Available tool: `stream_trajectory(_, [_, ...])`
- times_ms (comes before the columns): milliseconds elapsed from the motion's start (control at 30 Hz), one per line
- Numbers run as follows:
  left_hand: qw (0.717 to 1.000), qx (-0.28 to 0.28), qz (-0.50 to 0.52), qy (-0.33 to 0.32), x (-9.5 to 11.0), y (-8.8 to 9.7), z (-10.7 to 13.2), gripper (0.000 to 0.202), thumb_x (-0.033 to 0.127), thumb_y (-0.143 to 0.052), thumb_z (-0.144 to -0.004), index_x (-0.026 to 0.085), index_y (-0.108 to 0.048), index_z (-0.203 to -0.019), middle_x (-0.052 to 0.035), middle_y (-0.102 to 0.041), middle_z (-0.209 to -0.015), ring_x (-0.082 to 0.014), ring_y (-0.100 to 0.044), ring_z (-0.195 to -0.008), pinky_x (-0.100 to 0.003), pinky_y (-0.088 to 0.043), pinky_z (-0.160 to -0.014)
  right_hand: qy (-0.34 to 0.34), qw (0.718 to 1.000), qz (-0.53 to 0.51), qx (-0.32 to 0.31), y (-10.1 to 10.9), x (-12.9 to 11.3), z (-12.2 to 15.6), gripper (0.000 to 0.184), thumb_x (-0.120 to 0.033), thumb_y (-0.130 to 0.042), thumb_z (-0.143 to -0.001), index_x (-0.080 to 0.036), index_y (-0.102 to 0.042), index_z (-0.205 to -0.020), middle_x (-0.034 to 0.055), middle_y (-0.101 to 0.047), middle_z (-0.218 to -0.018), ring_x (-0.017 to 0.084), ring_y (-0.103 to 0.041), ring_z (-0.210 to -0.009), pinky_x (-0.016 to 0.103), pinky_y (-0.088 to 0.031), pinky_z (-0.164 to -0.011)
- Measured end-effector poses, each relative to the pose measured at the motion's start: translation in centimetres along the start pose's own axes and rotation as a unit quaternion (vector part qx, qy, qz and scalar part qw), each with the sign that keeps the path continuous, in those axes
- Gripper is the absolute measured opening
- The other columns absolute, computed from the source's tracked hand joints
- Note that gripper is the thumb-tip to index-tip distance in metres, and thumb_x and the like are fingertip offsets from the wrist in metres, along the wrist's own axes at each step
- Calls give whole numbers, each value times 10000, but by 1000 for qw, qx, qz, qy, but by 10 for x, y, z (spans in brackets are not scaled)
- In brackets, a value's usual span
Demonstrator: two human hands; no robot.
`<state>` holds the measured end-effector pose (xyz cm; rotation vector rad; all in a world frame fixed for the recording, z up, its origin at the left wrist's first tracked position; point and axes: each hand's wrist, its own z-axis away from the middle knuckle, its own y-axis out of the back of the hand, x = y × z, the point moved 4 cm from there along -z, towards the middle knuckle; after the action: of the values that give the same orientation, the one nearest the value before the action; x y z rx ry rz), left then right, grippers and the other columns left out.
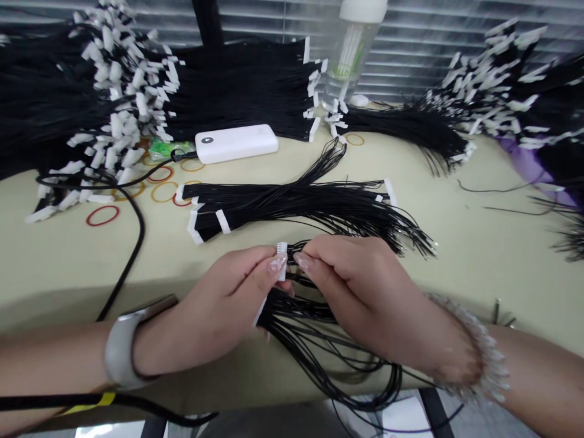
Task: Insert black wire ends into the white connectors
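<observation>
My left hand (228, 301) pinches a small white connector (282, 261) upright between thumb and fingers. Black wires run from that connector to the right, where my right hand (360, 292) is closed with thumb and forefinger pressed on a black wire (295, 248) close beside the connector. A second white connector (260, 311) shows partly under my left hand. From it a bundle of black wires (314, 365) loops down past the table's front edge. Just beyond my hands lies a flat pile of black wires (292, 204) with white connectors at its left end. My right fingertips are partly hidden.
Large stacks of black wires (241, 85) with white ends line the back. A white power bank (237, 144) lies with a black cable (137, 243) curving toward my left arm. Rubber bands (103, 215) are scattered left. A clear bottle (353, 55) stands behind; more wires (547, 115) lie right.
</observation>
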<state>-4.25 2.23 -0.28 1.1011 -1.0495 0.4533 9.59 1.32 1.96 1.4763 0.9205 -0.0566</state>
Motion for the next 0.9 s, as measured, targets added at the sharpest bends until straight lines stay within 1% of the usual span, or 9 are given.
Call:
stream_trajectory(100, [1000,8,-7,-5,0,0,-1,313,290,-318,-892,188,-537,-694,35,-553,-652,-102,-479,-608,-204,-399,-583,23,997,80,6,-2,-1,2,157,-157,-383,-832,-159,-445,-688,-19,-460,-614,83,-376,-552,234,-251,-539])
stream_trajectory(200, [1000,12,-16,-4,-1,0,-1,310,286,-310,-893,186,-517,-685,30,-548,-667,-106,-465,-621,-211,-399,-602,80,985,153,28,-2,-5,3,119,-129,-399,-780,-164,-473,-692,-10,-480,-613,104,-366,-535,256,-223,-516])
stream_trajectory(333, [1000,-2,-24,3,-1,-1,0,307,307,-295,-895,184,-502,-704,21,-557,-697,-112,-481,-651,-225,-407,-628,132,970,196,62,-1,-10,4,156,-115,-365,-769,-181,-477,-684,-14,-450,-574,120,-321,-499,266,-180,-491])
stream_trajectory(433, [1000,-9,-29,7,-1,-2,1,319,326,-280,-898,185,-489,-704,20,-550,-692,-115,-483,-643,-235,-407,-616,133,967,207,70,0,-9,3,176,-97,-348,-761,-184,-483,-689,-15,-453,-566,121,-322,-495,265,-170,-487])
stream_trajectory(533, [999,-14,-28,5,-1,-2,2,324,338,-276,-899,188,-484,-701,23,-543,-683,-115,-476,-633,-235,-405,-608,130,970,192,70,-1,-9,2,169,-87,-360,-744,-180,-486,-681,-19,-461,-565,114,-332,-492,261,-176,-483])
stream_trajectory(633, [1000,-24,-16,-1,-3,-3,2,323,343,-277,-899,190,-504,-728,11,-565,-733,-128,-496,-693,-247,-415,-660,122,978,155,65,-2,-8,2,134,-89,-405,-729,-169,-493,-666,-26,-455,-564,99,-339,-495,251,-197,-481])
stream_trajectory(733, [1000,-18,13,13,-6,-3,1,332,366,-278,-897,197,-518,-743,9,-550,-719,-140,-495,-723,-260,-425,-692,96,990,97,46,1,-6,-2,149,-114,-429,-779,-153,-527,-674,-28,-470,-572,78,-372,-513,226,-249,-502])
stream_trajectory(833, [999,2,27,37,-5,-1,1,357,405,-290,-886,198,-500,-687,23,-485,-632,-124,-462,-634,-237,-430,-609,88,995,31,20,10,-1,-8,192,-178,-446,-843,-157,-577,-704,-34,-534,-615,55,-439,-564,194,-306,-566])
stream_trajectory(900, [998,9,34,61,-4,1,1,380,431,-299,-876,194,-480,-642,28,-442,-595,-112,-429,-565,-214,-412,-512,69,997,13,6,18,6,-11,177,-214,-497,-833,-166,-591,-691,-50,-554,-614,38,-453,-561,174,-315,-567])
